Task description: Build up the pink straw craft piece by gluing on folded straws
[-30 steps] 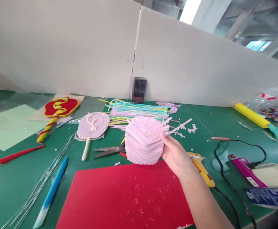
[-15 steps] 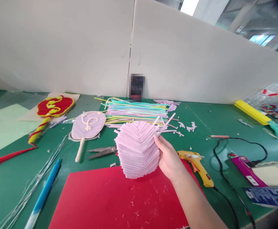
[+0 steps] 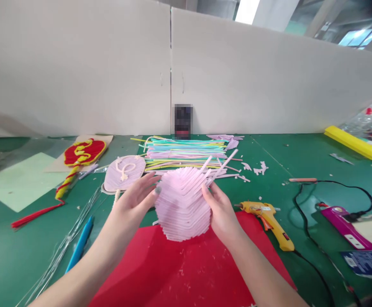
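A pale pink panel (image 3: 184, 207) of pipe cleaners laid side by side in V-shaped rows is held up over a red sheet (image 3: 160, 260). My right hand (image 3: 222, 209) grips its right edge, thumb in front and fingers behind. A few loose stem ends stick out past the upper right edge. My left hand (image 3: 139, 194) is at the panel's left edge with thumb and fingers apart; whether the thumb touches the panel I cannot tell. Behind my left hand lies a lilac fan (image 3: 123, 172) with a cream cord on it, its handle mostly hidden.
Bundled coloured pipe cleaners (image 3: 186, 149) lie at the back, with scraps to their right. On the right are a yellow glue gun (image 3: 269, 219) with its cord and a purple power strip (image 3: 348, 226). Left are a red-and-yellow fan (image 3: 85, 152), thin wires (image 3: 67, 243) and a blue pen (image 3: 81, 243).
My left hand has come in from the lower left to the panel's left edge. My right hand keeps its hold on the panel. The camera view has shifted slightly.
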A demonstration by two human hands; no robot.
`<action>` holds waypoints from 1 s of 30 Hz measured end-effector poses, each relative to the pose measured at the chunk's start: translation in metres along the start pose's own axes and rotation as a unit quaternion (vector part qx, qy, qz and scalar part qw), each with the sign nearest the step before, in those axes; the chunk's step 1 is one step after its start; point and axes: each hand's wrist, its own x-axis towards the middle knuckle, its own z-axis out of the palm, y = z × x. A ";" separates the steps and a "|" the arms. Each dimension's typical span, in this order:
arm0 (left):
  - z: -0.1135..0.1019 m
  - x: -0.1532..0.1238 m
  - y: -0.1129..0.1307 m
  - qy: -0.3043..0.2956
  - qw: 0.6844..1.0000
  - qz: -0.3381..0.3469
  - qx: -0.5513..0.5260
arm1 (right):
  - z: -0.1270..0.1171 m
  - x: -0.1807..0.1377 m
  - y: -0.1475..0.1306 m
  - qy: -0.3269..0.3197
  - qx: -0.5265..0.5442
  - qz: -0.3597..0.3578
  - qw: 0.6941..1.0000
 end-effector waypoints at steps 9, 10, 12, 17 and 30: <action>0.014 -0.003 -0.014 -0.082 0.977 -0.161 -0.112 | 0.002 -0.003 0.004 -0.037 0.008 0.014 0.999; 0.014 -0.003 -0.016 -0.082 0.974 -0.167 -0.128 | 0.002 -0.003 0.005 -0.039 -0.012 0.014 0.999; 0.016 -0.003 -0.019 -0.074 0.971 -0.172 -0.147 | 0.001 -0.003 0.005 -0.037 -0.063 0.004 0.997; 0.017 -0.002 -0.020 -0.076 0.971 -0.167 -0.152 | 0.005 -0.004 0.002 0.002 -0.096 -0.005 0.995; 0.011 -0.005 -0.010 0.123 0.991 -0.045 0.025 | -0.001 -0.006 0.004 0.065 -0.116 -0.025 0.991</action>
